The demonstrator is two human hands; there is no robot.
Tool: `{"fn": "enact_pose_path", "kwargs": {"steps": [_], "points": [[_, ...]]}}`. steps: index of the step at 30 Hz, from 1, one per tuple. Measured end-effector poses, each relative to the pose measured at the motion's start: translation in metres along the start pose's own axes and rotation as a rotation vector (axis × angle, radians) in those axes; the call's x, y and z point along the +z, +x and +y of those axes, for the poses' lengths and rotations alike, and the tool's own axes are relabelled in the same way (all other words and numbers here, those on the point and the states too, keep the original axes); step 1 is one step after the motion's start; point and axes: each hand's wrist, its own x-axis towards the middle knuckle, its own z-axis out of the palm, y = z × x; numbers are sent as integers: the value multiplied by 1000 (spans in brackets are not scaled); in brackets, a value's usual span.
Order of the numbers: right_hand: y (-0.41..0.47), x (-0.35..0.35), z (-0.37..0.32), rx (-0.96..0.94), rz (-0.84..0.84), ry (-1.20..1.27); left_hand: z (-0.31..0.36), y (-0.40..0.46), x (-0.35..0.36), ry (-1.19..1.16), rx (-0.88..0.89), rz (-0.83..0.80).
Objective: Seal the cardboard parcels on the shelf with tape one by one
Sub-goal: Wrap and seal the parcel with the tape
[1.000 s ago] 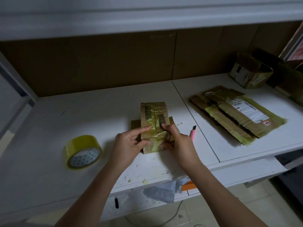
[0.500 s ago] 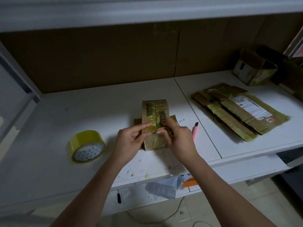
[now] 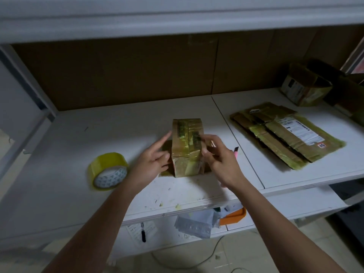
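White shelf (image 3: 118,134) is carrying the taped parcel (image 3: 187,146), long axis running away; left hand (image 3: 151,164) and right hand (image 3: 218,156) are flanking it, fingers loosely spread, touching, gripping nothing.

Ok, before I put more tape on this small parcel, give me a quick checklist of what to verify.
1. Small parcel steadied: ok, left hand rests against its left side, right hand at its right.
2. Tape roll within reach: ok, on the shelf left of the left hand.
3. Pink cutter nearby: ok, just behind the right hand.
4. A hand free for the roll: not ok, both on the parcel.
5. Loose tape end on the roll: cannot tell.
6. Parcel's seams all covered: cannot tell, underside hidden.
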Motion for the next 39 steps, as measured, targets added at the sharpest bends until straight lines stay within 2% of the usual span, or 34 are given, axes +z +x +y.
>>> {"fn": "enact_pose_path", "kwargs": {"steps": [3, 5, 6, 8, 11, 13, 15, 19, 22, 24, 27, 30, 33, 37, 39], "points": [[8, -11, -4, 86, 67, 20, 11, 2, -3, 89, -191, 152], [20, -15, -9, 135, 104, -38, 18, 1, 1, 250, -385, 113], [26, -17, -12, 165, 81, -51, 20, -1, 4, 256, -443, 70], [37, -20, -16, 228, 6, 37, 22, -3, 9, 121, -473, 2], [45, -23, -23, 251, -106, 247, 24, -1, 15, -274, -438, -66], [47, -22, -26, 204, -120, 254, 28, 0, 16, -387, -363, -52], [47, -22, -31, 160, -122, 247, 33, 0, 12, -334, -220, -4], [46, -19, -43, 186, -64, 426, 44, 2, -5, -261, -19, 63], [46, -12, -43, 228, 115, 329, 38, 7, -7, -39, 128, 336], [43, -9, -37, 237, 137, 241, 29, 13, -5, 11, 99, 450], [38, -7, -25, 268, 60, 202, 10, 19, -3, -52, -4, 508], [34, -8, -17, 271, -21, 225, -2, 20, 0, -65, 34, 595], [30, -10, -17, 233, -49, 220, -3, 23, 0, -122, 43, 563], [30, -7, -11, 64, -43, 179, 0, 24, -1, -227, 119, 531], [31, -5, -6, 28, -22, 163, 1, 24, -3, -186, 142, 509]]}}
